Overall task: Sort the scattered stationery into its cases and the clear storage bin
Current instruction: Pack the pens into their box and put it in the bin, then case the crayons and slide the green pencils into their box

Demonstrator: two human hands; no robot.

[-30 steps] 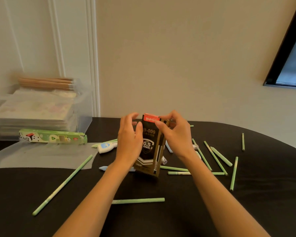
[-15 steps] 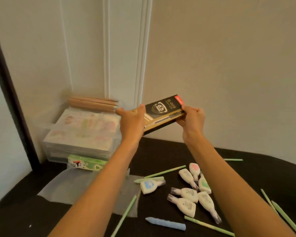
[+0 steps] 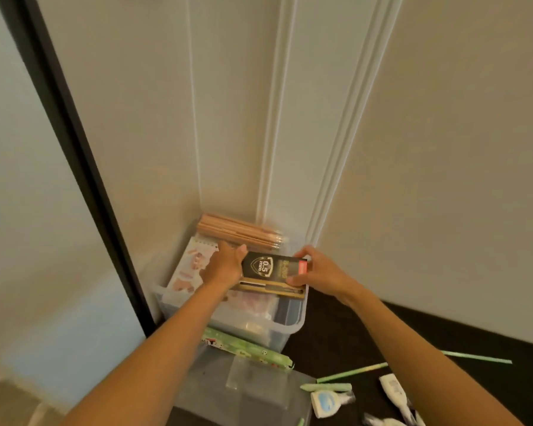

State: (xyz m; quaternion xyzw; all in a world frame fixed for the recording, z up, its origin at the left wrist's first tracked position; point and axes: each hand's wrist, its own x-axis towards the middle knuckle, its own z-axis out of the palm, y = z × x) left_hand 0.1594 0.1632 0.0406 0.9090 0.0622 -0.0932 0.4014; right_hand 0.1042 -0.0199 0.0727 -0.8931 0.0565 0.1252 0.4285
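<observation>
Left hand (image 3: 225,267) fingers curled on the left end of black pen box (image 3: 273,273), right hand (image 3: 316,272) pinching its right end, box flat over clear bin (image 3: 285,329) at frame centre; wooden pencils (image 3: 239,230) behind, green pens (image 3: 351,372) lower right.

- A beige wall (image 3: 443,149) fills the upper right of the frame.
- White moulded trim (image 3: 336,149) runs in ridged strips from the top centre down to the middle.
- A dark vertical frame strip (image 3: 74,155) slants from the upper left toward the lower centre.
- A pale blue surface (image 3: 28,241) covers the left edge.
- A black tabletop (image 3: 336,333) lies at the lower right.
</observation>
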